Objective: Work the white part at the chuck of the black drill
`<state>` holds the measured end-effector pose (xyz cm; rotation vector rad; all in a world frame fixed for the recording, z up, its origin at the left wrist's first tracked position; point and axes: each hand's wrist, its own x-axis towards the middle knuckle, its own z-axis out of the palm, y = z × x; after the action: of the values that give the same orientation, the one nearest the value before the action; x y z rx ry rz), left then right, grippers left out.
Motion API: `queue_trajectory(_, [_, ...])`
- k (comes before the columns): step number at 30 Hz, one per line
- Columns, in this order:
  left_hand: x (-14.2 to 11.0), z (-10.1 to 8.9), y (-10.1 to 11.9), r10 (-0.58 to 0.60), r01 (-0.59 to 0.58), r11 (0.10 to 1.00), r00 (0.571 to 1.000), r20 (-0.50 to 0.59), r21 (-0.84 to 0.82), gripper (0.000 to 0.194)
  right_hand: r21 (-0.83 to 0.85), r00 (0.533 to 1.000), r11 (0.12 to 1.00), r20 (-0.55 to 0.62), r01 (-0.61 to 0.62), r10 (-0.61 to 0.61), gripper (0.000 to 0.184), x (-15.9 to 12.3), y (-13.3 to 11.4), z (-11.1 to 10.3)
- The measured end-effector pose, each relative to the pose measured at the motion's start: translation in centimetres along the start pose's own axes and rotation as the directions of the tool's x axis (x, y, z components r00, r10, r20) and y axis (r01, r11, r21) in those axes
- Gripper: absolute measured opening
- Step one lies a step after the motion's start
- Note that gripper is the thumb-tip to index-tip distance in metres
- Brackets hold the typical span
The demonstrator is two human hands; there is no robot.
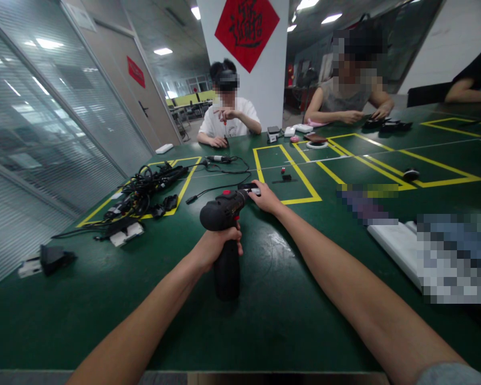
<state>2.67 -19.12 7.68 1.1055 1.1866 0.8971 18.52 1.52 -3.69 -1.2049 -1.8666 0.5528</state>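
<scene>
L hand (220, 247) is clenched round the grip of a black cordless drill (224, 211). The drill's grip runs down, butt end back at the person, and its barrel lies across, nose pointing right & a bit up. R hand (266, 198) has its fingers pinched on that nose. Just past the R fingers, on the green table (104, 321), is a yellow tape box (300, 201) w/ small red and black bits (284, 171) in it. Left of the L fingers is a pile of black cables (144, 187). Far off, a person in a white shirt (228, 115) holds a small screwdriver (225, 128).
</scene>
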Motion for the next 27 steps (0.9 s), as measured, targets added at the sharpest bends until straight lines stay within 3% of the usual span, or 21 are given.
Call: queue_trajectory(27, [-0.04, 0.12, 0.01, 0.006, -0.006, 1.0, 1.0, 0.0, 0.027, 0.018, 0.0, 1.0, 1.0, 0.01, 0.003, -0.003, 0.049, 0.02, 0.28, 0.03])
